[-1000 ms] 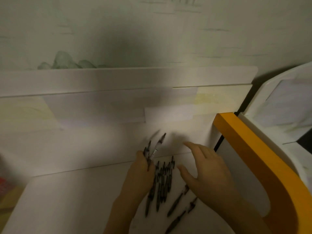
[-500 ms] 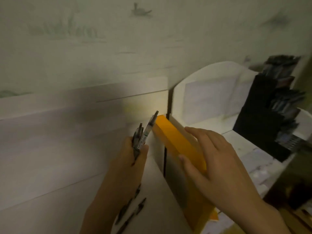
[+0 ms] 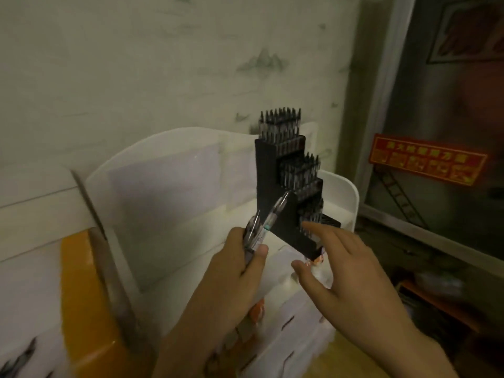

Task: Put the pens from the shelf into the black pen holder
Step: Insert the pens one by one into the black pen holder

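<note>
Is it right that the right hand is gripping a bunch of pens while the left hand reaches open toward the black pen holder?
No, swap the hands. The head view shows the left hand gripping the pens and the right hand open by the black pen holder.

Red sign (image 3: 426,162) far right, on dark panel beyond my shelf: yellow characters in rows, too blurred to read. No other text, label, brand or number legible anywhere I look.
</note>
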Available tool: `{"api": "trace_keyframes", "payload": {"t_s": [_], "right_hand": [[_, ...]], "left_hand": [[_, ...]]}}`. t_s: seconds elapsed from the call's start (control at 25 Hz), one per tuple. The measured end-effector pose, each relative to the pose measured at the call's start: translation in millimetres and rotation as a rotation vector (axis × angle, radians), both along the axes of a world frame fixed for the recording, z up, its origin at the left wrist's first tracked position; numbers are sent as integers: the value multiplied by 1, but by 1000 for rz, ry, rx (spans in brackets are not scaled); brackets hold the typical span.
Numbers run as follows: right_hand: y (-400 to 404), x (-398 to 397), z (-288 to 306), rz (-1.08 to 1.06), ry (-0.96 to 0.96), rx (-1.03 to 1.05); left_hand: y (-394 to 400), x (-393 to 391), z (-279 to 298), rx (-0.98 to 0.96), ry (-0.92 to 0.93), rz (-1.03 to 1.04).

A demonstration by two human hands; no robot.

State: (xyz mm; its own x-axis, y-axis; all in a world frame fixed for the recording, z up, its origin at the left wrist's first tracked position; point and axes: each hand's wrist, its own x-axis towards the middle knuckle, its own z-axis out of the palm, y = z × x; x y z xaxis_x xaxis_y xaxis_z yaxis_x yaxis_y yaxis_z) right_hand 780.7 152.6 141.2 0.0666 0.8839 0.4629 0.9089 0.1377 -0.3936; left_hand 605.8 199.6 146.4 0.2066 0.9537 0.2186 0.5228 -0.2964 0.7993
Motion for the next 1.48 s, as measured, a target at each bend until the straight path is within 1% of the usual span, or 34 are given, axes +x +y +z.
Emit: {"api": "trace_keyframes", "payload": {"t_s": [0.12, 0.24, 0.32, 0.48, 0.6, 0.72, 0.8, 0.88, 0.96, 1.04, 1.08, 1.2, 1.28, 1.4, 1.48], "right_hand": [[12, 47, -5, -34, 28, -28], [32, 81, -11, 6, 147, -48], [53, 103, -17, 48, 274, -41], [103, 140, -23, 148, 717, -6], [149, 169, -22, 207, 928, -51], [189, 200, -17, 233, 1047, -110], [209, 218, -15, 240, 1105, -111], [222, 232, -12, 233, 1203, -55], [234, 247, -4, 216, 1258, 62], [248, 261, 0, 204, 1202, 149], [257, 267, -1, 210, 1116, 163], [289, 276, -26, 214, 796, 87], [311, 277, -53, 232, 674, -12], [339, 276, -89, 273, 542, -57], [351, 275, -107, 299, 527, -103]], "left_hand": [[13, 54, -3, -22, -21, -67], [33, 97, -10, -29, 1, -120], [52, 122, -16, -41, 16, -156], [96, 164, -33, -107, 22, -184], [136, 197, -43, -185, 30, -213], [171, 227, -43, -270, -11, -218], [188, 240, -42, -300, -26, -208], [201, 249, -42, -328, -56, -201], [213, 253, -42, -356, -64, -174], [224, 255, -45, -406, -66, -109], [228, 255, -46, -446, -81, -72], [235, 251, -50, -567, -127, -14], [233, 249, -52, -605, -169, 28], [230, 245, -56, -628, -309, 90], [226, 245, -57, -635, -363, 117]]}}
